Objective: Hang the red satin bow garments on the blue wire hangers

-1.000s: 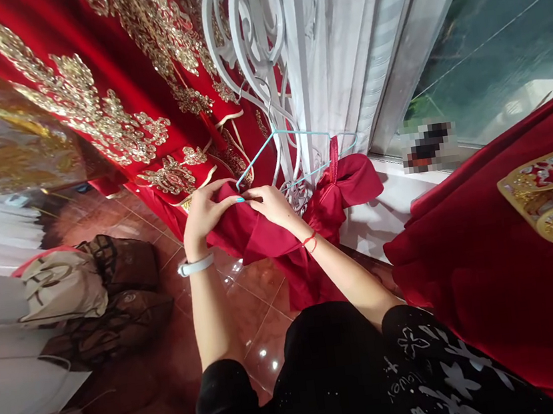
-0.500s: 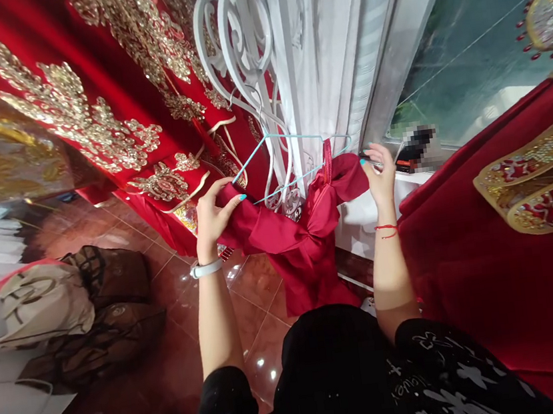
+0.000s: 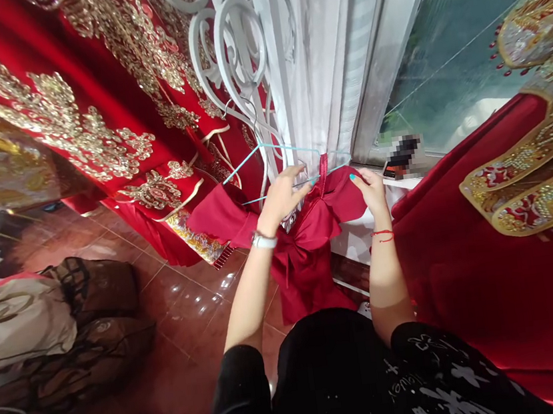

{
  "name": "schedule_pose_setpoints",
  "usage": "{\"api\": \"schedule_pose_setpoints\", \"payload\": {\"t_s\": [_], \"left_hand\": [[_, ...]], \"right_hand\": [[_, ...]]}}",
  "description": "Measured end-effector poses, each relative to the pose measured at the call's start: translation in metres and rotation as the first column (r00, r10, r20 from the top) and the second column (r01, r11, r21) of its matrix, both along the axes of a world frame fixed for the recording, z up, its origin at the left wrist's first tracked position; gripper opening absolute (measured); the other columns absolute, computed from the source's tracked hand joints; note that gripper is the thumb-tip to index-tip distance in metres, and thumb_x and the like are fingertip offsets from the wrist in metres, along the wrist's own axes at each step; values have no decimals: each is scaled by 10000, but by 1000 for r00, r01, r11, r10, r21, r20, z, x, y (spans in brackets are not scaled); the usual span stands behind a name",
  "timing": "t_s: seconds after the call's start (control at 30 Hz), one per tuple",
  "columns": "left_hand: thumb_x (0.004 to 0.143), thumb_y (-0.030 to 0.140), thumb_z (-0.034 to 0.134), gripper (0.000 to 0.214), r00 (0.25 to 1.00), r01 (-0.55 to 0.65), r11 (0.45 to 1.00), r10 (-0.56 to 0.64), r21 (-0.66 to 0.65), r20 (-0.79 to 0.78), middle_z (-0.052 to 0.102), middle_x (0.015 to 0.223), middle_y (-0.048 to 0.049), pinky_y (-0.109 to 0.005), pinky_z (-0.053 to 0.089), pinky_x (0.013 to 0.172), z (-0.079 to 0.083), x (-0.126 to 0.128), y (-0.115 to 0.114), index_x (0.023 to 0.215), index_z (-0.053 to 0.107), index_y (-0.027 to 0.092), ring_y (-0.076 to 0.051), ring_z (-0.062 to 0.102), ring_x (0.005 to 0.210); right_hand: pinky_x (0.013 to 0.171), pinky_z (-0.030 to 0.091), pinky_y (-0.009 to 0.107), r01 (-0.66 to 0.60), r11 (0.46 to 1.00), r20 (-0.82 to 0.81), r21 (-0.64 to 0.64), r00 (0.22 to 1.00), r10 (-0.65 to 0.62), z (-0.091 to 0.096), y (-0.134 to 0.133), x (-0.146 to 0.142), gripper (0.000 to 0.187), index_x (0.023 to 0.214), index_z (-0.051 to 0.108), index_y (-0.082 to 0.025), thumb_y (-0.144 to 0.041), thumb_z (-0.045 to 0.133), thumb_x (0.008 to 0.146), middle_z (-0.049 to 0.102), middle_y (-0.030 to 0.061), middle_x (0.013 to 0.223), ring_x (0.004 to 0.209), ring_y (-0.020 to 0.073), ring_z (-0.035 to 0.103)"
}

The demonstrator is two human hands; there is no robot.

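A dark red dress (image 3: 307, 257) with a large bow on its front hangs on a thin light-blue hanger (image 3: 242, 165). The hanger's hook is at the white scrolled metal rack. My right hand (image 3: 373, 190) pinches the dress's top edge at its right end. Across the top of the dress reaches my left hand (image 3: 283, 201), fingers apart. Its thumb and fingertips are close to the narrow strap (image 3: 323, 173); whether they touch it I cannot tell. The left end of the dress's top spreads out loose beside my left wrist.
Red gowns with gold sequins (image 3: 96, 135) hang at the left beside the white metal rack (image 3: 241, 43). Brown and beige bags (image 3: 100, 289) lie on the tiled floor. Red embroidered clothing (image 3: 532, 196) hangs at the right by a window. A dark object (image 3: 404, 154) rests on the sill.
My left hand has let go of the dress's left end and moved right, toward the strap. My right hand still holds the right end. The view has shifted slightly.
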State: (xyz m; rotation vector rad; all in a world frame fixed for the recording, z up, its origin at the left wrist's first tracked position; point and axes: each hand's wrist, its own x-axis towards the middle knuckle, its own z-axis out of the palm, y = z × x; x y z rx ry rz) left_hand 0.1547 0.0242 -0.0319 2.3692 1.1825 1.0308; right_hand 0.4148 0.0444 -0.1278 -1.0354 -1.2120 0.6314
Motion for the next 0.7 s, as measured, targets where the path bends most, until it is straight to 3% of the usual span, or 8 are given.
{"api": "schedule_pose_setpoints", "payload": {"t_s": [0.03,0.1,0.23,0.33,0.47,0.57,0.7], "left_hand": [[959,381,630,400,998,55,996,-57,-65,-37,728,1299,-137,-417,498,1102,-1,13,13,1290,672,160,-283,660,1253],[974,418,647,360,990,119,977,-131,-174,-55,753,1234,-144,-366,516,1026,-5,34,34,1198,704,143,-277,691,1182],[989,462,650,307,1000,-29,980,27,-199,-13,740,844,-69,-306,474,759,-17,53,47,869,706,185,-224,687,835],[962,491,684,389,999,-19,977,27,-213,34,663,701,-24,-286,394,663,-21,52,41,714,629,196,-182,608,702],[958,456,695,373,997,50,969,-32,-244,76,675,716,-13,-271,383,667,-20,49,35,711,630,185,-162,607,706],[971,409,683,304,997,42,964,-24,-264,70,718,779,-23,-271,399,695,-19,51,34,772,674,180,-165,638,749],[989,390,657,280,995,82,958,-65,-273,74,744,814,-36,-278,412,709,-19,54,33,809,696,179,-177,657,780]], "right_hand": [[724,489,309,-8,1000,1,8,1000,8,0,-1,0,446,781,609,-236,-659,748,800,611,-18,762,723,159,525],[692,453,293,6,1000,14,29,1000,-6,-1,-4,1,489,763,560,-241,-699,722,821,559,-31,732,702,151,487],[665,401,279,100,993,-8,63,995,-100,-4,-5,10,514,736,520,-238,-703,716,829,502,-54,687,666,132,445],[679,410,272,195,977,-85,90,979,-187,4,1,10,480,743,541,-231,-665,730,822,538,-55,699,675,126,475],[725,480,274,224,959,-183,173,964,-192,27,9,-8,407,767,580,-227,-593,745,836,626,-42,734,714,133,574],[828,549,311,161,960,-223,230,969,-109,42,10,-18,381,792,597,-227,-565,768,834,732,-3,847,826,163,687],[888,591,363,89,974,-202,208,978,-46,54,7,-14,353,828,616,-232,-555,757,853,787,38,945,896,195,742]]}}
